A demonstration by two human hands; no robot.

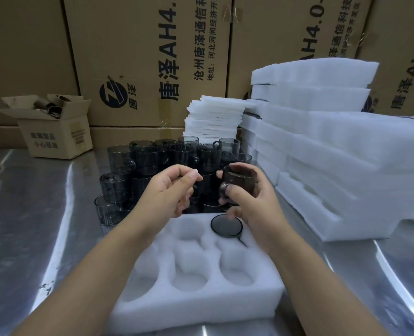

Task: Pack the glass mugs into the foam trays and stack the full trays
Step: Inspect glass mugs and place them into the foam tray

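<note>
A white foam tray [196, 304] with several round pockets lies in front of me on the steel table. One dark glass mug [226, 225] sits in its far right pocket. Above that pocket my right hand [252, 202] grips another smoked glass mug [239, 181], tilted. My left hand [174, 187] hovers beside it over the tray's far edge, fingers curled and pinched, with nothing clearly in it. Behind the hands stands a stacked cluster of dark glass mugs [150, 158].
Stacked full foam trays [334, 151] rise at the right. A pile of thin foam sheets [213, 120] stands behind the mugs. A small open cardboard box [53, 132] sits at the back left. Large cartons [140, 57] wall the back of the steel table [43, 226].
</note>
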